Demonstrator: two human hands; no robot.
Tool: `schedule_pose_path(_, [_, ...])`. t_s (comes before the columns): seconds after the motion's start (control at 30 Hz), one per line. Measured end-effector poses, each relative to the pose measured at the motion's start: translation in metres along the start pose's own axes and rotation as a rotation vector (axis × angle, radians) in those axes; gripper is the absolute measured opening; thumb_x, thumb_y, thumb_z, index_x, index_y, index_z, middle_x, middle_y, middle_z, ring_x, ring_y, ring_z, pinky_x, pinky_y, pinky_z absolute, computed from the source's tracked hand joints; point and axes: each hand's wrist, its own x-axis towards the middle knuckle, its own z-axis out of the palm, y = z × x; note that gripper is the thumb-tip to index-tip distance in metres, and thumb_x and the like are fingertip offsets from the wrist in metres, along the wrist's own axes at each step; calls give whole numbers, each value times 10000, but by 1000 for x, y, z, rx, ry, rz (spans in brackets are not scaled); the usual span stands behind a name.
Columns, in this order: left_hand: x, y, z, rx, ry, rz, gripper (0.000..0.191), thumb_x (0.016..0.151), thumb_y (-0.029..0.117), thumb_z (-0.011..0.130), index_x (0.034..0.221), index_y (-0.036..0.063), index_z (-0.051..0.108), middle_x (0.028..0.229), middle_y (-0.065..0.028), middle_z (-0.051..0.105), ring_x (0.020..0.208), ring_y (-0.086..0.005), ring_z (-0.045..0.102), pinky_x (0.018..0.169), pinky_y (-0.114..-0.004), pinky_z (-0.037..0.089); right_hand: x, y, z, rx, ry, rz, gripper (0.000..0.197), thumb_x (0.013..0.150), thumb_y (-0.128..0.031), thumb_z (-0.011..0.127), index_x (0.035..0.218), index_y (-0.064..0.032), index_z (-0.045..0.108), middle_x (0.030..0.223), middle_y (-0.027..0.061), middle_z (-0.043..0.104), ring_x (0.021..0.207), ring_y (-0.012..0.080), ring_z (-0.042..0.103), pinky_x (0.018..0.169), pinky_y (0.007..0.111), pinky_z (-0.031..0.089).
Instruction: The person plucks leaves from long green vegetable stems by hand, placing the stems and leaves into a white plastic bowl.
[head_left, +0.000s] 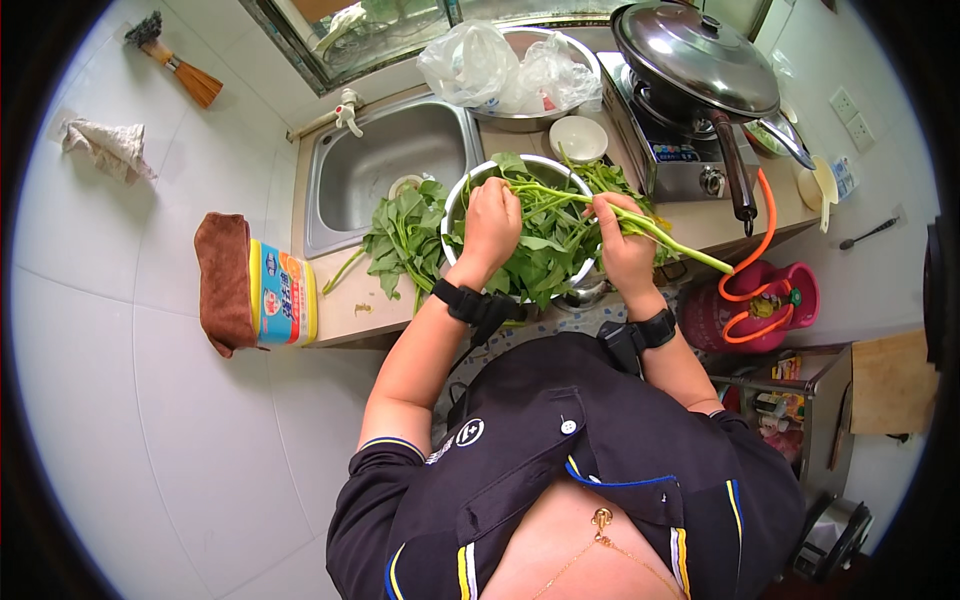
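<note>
Above a white-rimmed basin (451, 201) full of leafy greens (536, 259), my two hands hold a bunch of long green stems (556, 196). My left hand (493, 217) is closed around the leafy end, over the basin's left part. At the basin's right rim, my right hand (624, 244) grips the thicker stalks, whose cut ends stick out to the lower right. More leafy stalks (409, 225) lie on the counter left of the basin, partly over the sink's edge. Another pile of greens (607, 178) sits behind my right hand, partly hidden.
A steel sink (397, 154) with a tap (348, 112) lies at the left. Behind the basin stand a white bowl (578, 139) and a large bowl (517, 120) of plastic bags. A lidded wok (697, 60) rests on a gas stove, its handle (729, 165) jutting forward. An orange hose (766, 217) runs to a gas cylinder (697, 322).
</note>
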Motion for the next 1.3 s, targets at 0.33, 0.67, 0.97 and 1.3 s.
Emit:
schedule_pose_path(0.33, [2, 6, -12, -477, -446, -157, 132, 865, 89, 504, 889, -35, 543, 785, -139, 602, 739, -245, 583, 681, -330, 457, 9, 22, -18, 306, 169, 255, 184, 905, -137, 525, 919, 37, 584, 740, 67, 610, 669, 128, 589, 632, 247, 474])
schedule_pose_path(0.67, [6, -21, 9, -104, -167, -236, 163, 821, 93, 530, 919, -23, 588, 844, -190, 606, 827, -336, 552, 742, -388, 442, -4, 14, -6, -42, 61, -39, 118, 880, -96, 549, 927, 3, 595, 771, 36, 611, 709, 96, 558, 614, 231, 421])
schedule_pose_path(0.97, [4, -17, 9, 146, -153, -9, 322, 795, 184, 619, 1086, 49, 590, 895, -112, 636, 832, -286, 559, 754, -396, 432, 3, 23, -23, 159, 40, 144, 137, 886, -104, 549, 928, 17, 600, 765, 44, 629, 700, 93, 563, 636, 225, 430])
schedule_pose_path(1.3, [13, 20, 9, -99, -245, 411, 296, 815, 57, 560, 1111, 53, 574, 935, -97, 596, 910, -255, 505, 809, -369, 382, 9, 22, -18, 243, 3, 196, 138, 885, -100, 552, 932, 20, 602, 785, 52, 628, 721, 101, 574, 657, 223, 436])
